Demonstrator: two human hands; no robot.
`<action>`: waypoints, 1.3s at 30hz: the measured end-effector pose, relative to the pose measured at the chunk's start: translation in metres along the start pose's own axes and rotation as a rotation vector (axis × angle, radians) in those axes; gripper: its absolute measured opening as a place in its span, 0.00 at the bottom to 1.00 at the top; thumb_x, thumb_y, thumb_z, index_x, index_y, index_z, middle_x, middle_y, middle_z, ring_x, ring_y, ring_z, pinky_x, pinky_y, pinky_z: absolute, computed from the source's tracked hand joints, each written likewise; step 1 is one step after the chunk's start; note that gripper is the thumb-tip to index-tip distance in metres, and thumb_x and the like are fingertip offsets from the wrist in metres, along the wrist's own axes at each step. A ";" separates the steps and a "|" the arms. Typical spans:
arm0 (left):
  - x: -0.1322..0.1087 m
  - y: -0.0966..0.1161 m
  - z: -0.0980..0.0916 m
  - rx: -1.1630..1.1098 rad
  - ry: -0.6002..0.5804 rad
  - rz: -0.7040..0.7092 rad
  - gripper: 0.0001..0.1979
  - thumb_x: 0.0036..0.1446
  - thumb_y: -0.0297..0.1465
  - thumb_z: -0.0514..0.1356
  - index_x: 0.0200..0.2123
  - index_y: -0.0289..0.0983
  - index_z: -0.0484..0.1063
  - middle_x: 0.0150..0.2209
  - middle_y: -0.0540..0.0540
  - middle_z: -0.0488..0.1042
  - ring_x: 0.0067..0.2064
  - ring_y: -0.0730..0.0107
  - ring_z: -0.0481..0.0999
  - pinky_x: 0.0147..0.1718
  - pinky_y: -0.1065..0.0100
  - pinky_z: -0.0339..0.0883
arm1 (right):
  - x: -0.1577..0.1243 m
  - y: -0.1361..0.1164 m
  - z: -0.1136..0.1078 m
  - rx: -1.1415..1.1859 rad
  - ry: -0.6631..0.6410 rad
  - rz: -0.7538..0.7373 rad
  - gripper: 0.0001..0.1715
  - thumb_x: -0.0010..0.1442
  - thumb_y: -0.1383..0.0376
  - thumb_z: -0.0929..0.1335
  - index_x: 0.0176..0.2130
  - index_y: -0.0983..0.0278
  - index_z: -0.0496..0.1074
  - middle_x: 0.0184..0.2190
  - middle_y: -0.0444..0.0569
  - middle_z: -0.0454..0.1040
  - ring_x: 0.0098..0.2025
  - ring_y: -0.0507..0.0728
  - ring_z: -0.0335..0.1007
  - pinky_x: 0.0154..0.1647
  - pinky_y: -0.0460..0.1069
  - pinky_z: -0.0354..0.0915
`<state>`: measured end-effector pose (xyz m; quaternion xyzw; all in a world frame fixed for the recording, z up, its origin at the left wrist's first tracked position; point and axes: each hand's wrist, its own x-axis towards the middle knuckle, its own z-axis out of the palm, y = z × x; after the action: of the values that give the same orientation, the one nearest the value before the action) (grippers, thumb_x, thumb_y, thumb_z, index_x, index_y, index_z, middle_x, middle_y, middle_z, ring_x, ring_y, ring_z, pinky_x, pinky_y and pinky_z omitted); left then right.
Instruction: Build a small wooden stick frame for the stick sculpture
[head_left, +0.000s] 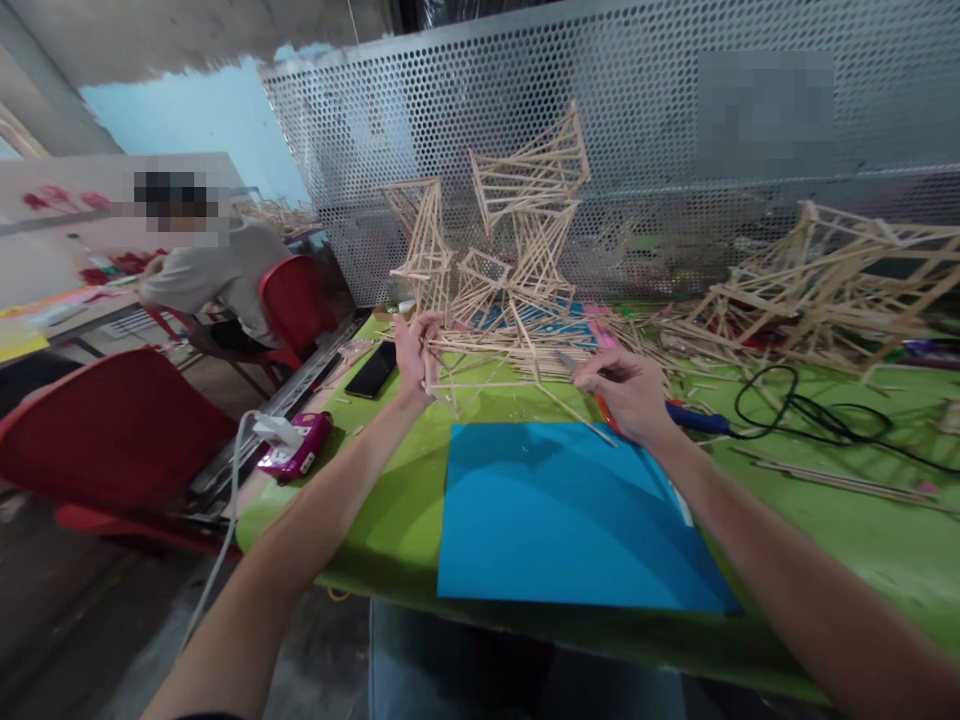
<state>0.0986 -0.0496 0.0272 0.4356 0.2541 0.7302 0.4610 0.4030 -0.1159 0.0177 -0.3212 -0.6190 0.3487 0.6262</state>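
My left hand is closed on the left end of a small frame of thin wooden sticks, held over the green table. One long stick of the frame slants down to the right above the blue sheet. To the right, my right hand is closed round scissors with orange-red handles; their blades point left, toward the heap of loose sticks. Behind both hands rises a tall structure of glued sticks.
A black phone and a purple power strip lie at the left. A blue-handled tool with a black cable is at the right, before another stick structure. A person sits beyond the red chairs.
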 end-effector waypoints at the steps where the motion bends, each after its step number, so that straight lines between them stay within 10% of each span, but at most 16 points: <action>1: 0.000 0.000 0.000 0.000 0.000 0.001 0.38 0.66 0.64 0.46 0.34 0.37 0.77 0.27 0.51 0.54 0.24 0.74 0.52 0.22 0.70 0.55 | 0.000 -0.001 0.000 -0.026 0.005 0.003 0.12 0.48 0.59 0.83 0.27 0.59 0.81 0.26 0.46 0.81 0.26 0.53 0.71 0.27 0.49 0.67; 15: -0.001 0.002 0.001 0.012 0.022 -0.005 0.37 0.69 0.61 0.44 0.34 0.38 0.77 0.26 0.51 0.55 0.24 0.73 0.54 0.24 0.70 0.59 | -0.001 0.012 -0.006 0.022 -0.051 0.049 0.13 0.63 0.54 0.76 0.46 0.56 0.86 0.38 0.47 0.84 0.30 0.53 0.72 0.34 0.51 0.72; 39: 0.002 -0.008 -0.005 -0.003 0.005 0.030 0.36 0.70 0.60 0.46 0.35 0.36 0.77 0.26 0.52 0.56 0.25 0.73 0.56 0.27 0.70 0.58 | -0.001 -0.002 -0.002 -0.120 -0.005 -0.009 0.06 0.52 0.59 0.81 0.30 0.57 0.85 0.29 0.46 0.83 0.29 0.55 0.75 0.29 0.50 0.71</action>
<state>0.0980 -0.0438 0.0193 0.4366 0.2476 0.7386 0.4500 0.4051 -0.1176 0.0191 -0.3546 -0.6418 0.3091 0.6056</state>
